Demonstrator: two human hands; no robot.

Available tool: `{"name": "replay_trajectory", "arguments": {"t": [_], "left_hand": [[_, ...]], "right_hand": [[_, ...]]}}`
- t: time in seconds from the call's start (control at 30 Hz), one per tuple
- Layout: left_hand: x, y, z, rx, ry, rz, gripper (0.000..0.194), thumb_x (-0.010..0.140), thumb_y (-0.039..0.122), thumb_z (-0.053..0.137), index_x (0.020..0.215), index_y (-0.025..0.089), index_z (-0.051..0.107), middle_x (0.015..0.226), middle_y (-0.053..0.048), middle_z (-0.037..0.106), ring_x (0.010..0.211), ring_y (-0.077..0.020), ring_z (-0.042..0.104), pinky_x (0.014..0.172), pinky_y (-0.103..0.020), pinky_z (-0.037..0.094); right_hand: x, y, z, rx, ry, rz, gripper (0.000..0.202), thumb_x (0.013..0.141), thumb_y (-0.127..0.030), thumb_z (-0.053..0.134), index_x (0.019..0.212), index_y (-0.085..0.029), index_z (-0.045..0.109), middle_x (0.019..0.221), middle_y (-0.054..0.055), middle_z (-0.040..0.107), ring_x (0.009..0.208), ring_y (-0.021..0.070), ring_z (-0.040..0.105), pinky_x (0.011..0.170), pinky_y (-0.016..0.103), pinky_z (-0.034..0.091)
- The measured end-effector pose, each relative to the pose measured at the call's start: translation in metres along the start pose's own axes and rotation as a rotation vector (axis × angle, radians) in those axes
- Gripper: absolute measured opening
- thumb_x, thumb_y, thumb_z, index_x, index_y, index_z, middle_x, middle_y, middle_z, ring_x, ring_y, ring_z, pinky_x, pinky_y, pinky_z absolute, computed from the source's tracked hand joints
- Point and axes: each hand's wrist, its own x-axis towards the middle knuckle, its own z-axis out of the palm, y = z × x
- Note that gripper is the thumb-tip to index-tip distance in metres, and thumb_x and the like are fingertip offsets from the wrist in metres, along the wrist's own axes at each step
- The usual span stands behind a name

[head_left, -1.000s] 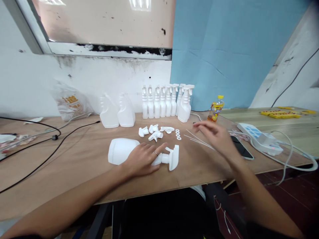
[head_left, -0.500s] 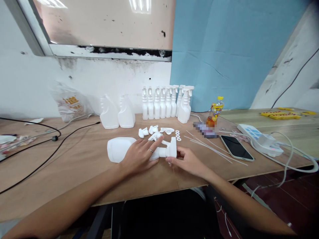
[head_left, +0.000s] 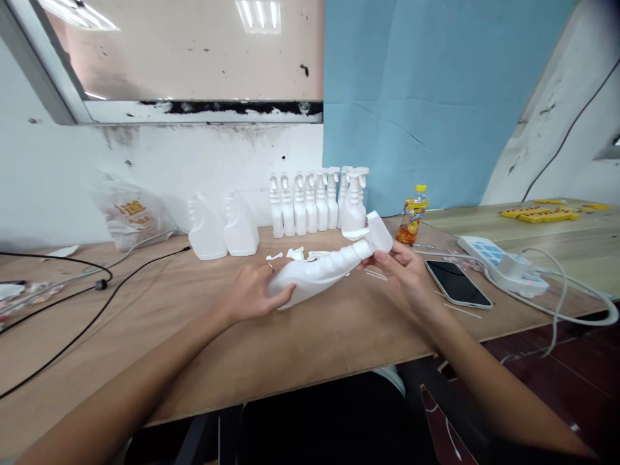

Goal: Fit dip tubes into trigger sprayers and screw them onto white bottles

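Observation:
A white spray bottle [head_left: 322, 271] with its trigger head on is held tilted above the table, neck toward the right. My left hand [head_left: 256, 287] grips the bottle's base end, thumb along the near side. At the neck, just under the trigger head [head_left: 380, 232], the fingers of my right hand [head_left: 404, 271] are closed. White plastic parts [head_left: 295, 253] lie on the table behind the bottle, which partly hides them. Thin white tubes [head_left: 462, 310] are on the table by my right hand, which covers some of them.
Several spray bottles [head_left: 310, 210] stand in a row by the wall, with two headless bottles [head_left: 241, 229] to their left. On the right are a drink bottle [head_left: 413, 216], a phone [head_left: 458, 284] and a power strip [head_left: 494, 258]. Black cables [head_left: 121, 294] and a plastic bag [head_left: 135, 216] lie left.
The spray bottle has been lifted off the table and tilted, its head end raised and shifted right. My left hand has slid back to the base; my right hand has risen with the neck.

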Motion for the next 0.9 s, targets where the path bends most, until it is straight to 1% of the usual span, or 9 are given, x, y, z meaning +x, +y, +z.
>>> {"name": "replay_trajectory", "arguments": {"t": [0.1, 0.2, 0.3, 0.43, 0.53, 0.63, 0.7, 0.77, 0.9], "left_hand": [[0.037, -0.009, -0.002, -0.078, 0.057, -0.110, 0.045, 0.085, 0.046, 0.062, 0.123, 0.022, 0.065, 0.109, -0.005, 0.075, 0.096, -0.0272, 0.071, 0.085, -0.038, 0.052], [0.094, -0.026, 0.012, -0.259, 0.157, -0.257, 0.037, 0.083, 0.041, 0.066, 0.114, 0.022, 0.065, 0.112, -0.004, 0.073, 0.104, -0.0244, 0.068, 0.089, -0.034, 0.051], [0.153, -0.038, 0.048, -0.372, 0.199, -0.532, 0.035, 0.078, 0.033, 0.073, 0.107, 0.017, 0.063, 0.111, -0.007, 0.070, 0.102, -0.0219, 0.066, 0.087, -0.032, 0.051], [0.209, -0.037, 0.113, -0.394, 0.166, -0.663, 0.036, 0.079, 0.030, 0.077, 0.105, 0.011, 0.061, 0.106, -0.010, 0.068, 0.095, -0.0223, 0.066, 0.081, -0.034, 0.053], [0.231, -0.029, 0.153, -0.408, 0.130, -0.738, 0.032, 0.089, 0.033, 0.070, 0.111, 0.012, 0.062, 0.110, -0.009, 0.066, 0.096, -0.0206, 0.065, 0.082, -0.037, 0.055], [0.246, -0.023, 0.180, -0.407, 0.115, -0.787, 0.034, 0.095, 0.036, 0.063, 0.122, 0.014, 0.060, 0.120, -0.010, 0.063, 0.104, -0.0218, 0.064, 0.088, -0.042, 0.056], [0.254, -0.019, 0.192, -0.402, 0.111, -0.803, 0.038, 0.095, 0.036, 0.063, 0.126, 0.015, 0.058, 0.125, -0.011, 0.061, 0.108, -0.0235, 0.063, 0.091, -0.044, 0.055], [0.259, -0.016, 0.201, -0.393, 0.106, -0.807, 0.039, 0.095, 0.036, 0.063, 0.128, 0.016, 0.057, 0.127, -0.011, 0.060, 0.111, -0.0244, 0.062, 0.092, -0.045, 0.054], [0.264, -0.009, 0.212, -0.360, 0.096, -0.803, 0.045, 0.094, 0.038, 0.063, 0.132, 0.015, 0.054, 0.133, -0.013, 0.056, 0.116, -0.0264, 0.059, 0.097, -0.048, 0.051]], "right_hand": [[0.013, 0.005, -0.015, -0.008, 0.070, 0.009, 0.043, 0.086, -0.046, 0.070, 0.123, -0.025, 0.061, 0.109, 0.007, 0.071, 0.086, 0.0213, 0.072, 0.078, 0.038, 0.059], [0.020, 0.017, -0.030, -0.162, 0.157, 0.021, 0.057, 0.082, -0.046, 0.073, 0.132, -0.027, 0.054, 0.118, 0.008, 0.067, 0.077, 0.0178, 0.071, 0.069, 0.034, 0.059], [0.018, 0.028, -0.038, -0.347, 0.165, 0.055, 0.054, 0.085, -0.045, 0.068, 0.132, -0.023, 0.054, 0.115, 0.009, 0.066, 0.067, 0.0150, 0.069, 0.066, 0.034, 0.057], [0.013, 0.037, -0.040, -0.607, 0.052, 0.062, 0.041, 0.093, -0.041, 0.057, 0.127, -0.019, 0.056, 0.109, 0.008, 0.069, 0.062, 0.0149, 0.067, 0.068, 0.034, 0.055], [0.010, 0.042, -0.041, -0.850, -0.122, 0.065, 0.031, 0.095, -0.035, 0.053, 0.118, -0.017, 0.062, 0.101, 0.008, 0.072, 0.072, 0.0189, 0.068, 0.076, 0.035, 0.054], [0.007, 0.043, -0.043, -1.059, -0.282, 0.093, 0.029, 0.095, -0.030, 0.052, 0.118, -0.016, 0.066, 0.114, 0.013, 0.072, 0.088, 0.0234, 0.069, 0.088, 0.037, 0.050], [0.004, 0.041, -0.043, -1.138, -0.363, 0.110, 0.031, 0.096, -0.028, 0.052, 0.122, -0.016, 0.065, 0.121, 0.015, 0.070, 0.098, 0.0254, 0.068, 0.093, 0.037, 0.048], [0.002, 0.039, -0.041, -1.187, -0.431, 0.115, 0.030, 0.097, -0.029, 0.052, 0.120, -0.017, 0.066, 0.118, 0.014, 0.070, 0.102, 0.0271, 0.067, 0.094, 0.037, 0.047], [0.000, 0.036, -0.037, -1.227, -0.555, 0.084, 0.019, 0.096, -0.029, 0.054, 0.102, -0.017, 0.068, 0.105, 0.013, 0.070, 0.101, 0.0267, 0.065, 0.090, 0.035, 0.047]]}}
